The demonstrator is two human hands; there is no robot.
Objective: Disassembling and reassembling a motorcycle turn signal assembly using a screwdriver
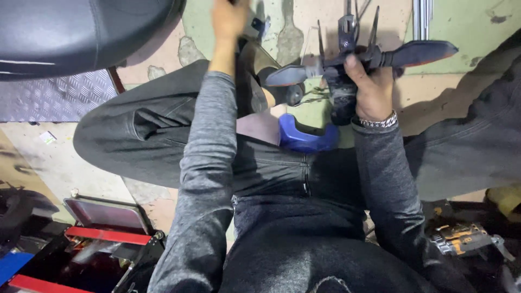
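Note:
My right hand (370,87) grips a dark mechanical part (342,65) with black lever-like arms, metal prongs and thin wires, held out above the floor in front of my knees. My left hand (229,20) reaches far forward to the top edge of the view and is blurred; it is close to a small dark piece, but whether it holds it is unclear. Both arms wear grey sleeves, and a metal bracelet (378,122) sits on my right wrist. A blue plastic object (304,137) lies between my legs.
A black motorcycle seat (76,32) fills the upper left, with a ribbed metal plate (54,97) beneath it. A red and black open toolbox (103,239) stands lower left. An orange and black power tool (461,239) lies lower right. The floor is patchy green and bare concrete.

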